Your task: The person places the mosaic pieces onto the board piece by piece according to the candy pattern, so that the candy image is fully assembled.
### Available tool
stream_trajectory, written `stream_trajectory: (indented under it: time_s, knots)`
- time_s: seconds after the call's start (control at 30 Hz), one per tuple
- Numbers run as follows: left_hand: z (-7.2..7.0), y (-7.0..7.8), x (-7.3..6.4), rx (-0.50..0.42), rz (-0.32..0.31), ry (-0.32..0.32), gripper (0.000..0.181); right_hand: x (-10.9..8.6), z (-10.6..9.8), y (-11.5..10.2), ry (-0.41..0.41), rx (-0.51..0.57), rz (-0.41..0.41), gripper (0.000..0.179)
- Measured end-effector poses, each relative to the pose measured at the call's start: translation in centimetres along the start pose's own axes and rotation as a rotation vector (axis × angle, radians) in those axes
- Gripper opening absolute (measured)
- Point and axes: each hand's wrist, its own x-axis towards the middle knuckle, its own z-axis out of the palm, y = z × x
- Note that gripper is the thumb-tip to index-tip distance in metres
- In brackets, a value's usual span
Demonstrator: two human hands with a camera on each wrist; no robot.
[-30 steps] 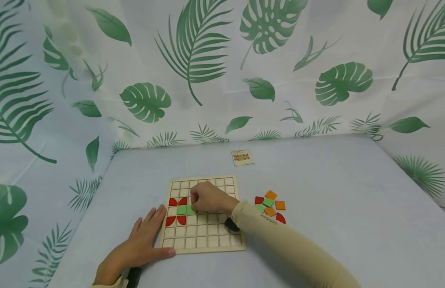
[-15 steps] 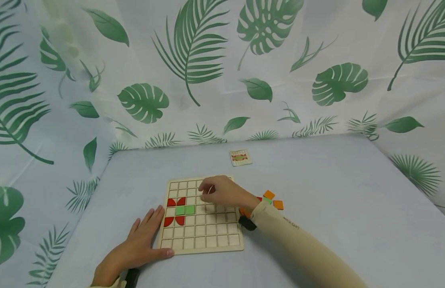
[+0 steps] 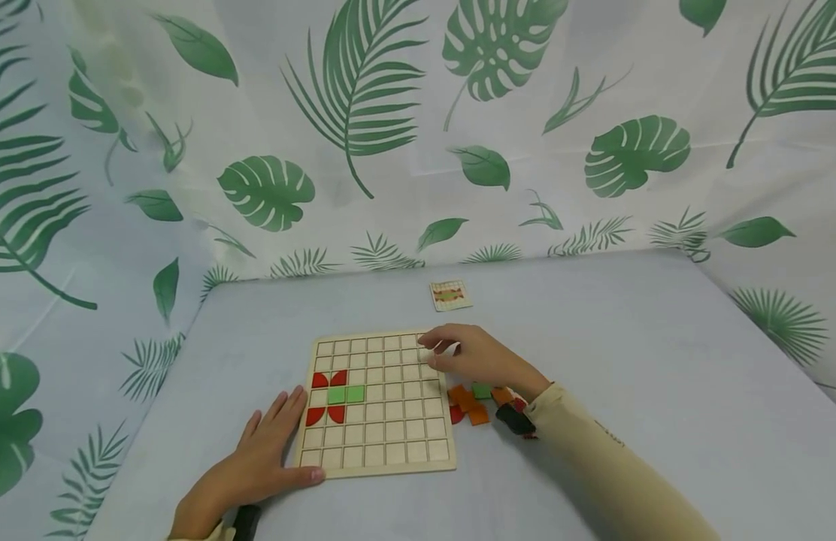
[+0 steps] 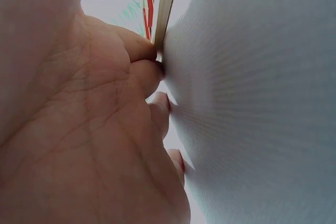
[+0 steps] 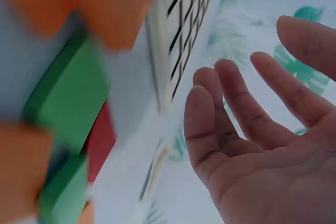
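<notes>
Fingers [image 5: 199,116], right: above board [image 3: 395,432] | atop: 4 red tiles [image 3: 336,414], 2 green tiles [image 3: 355,394]

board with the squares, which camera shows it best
The head view: it looks down on the board, with nearly all its squares showing. The left wrist view gives only a strip of its side, near the picture's top; the right wrist view gives one part at a steep slant.

Board [image 3: 395,410] is beige w/ dk grid, pcs [image 3: 478,414] red/grn/orng, backdrop [image 3: 418,180] wht w/ grn leaf print.
</notes>
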Motion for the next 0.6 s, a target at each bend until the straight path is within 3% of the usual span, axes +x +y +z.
stream_trajectory:
  time_s: [0.33, 0.6]
  knots:
    - [-0.2, 0.3, -0.3, -0.003, -0.012, -0.015, 0.133, -2.2, -3.3, 2.9, 0.061, -0.101, 0.022, 0.030]
    - [-0.7, 0.8, -0.5, -0.001, 0.014, -0.036, 0.126, -4.0, -6.0, 5.0, -0.001, -0.134, 0.146, 0.033]
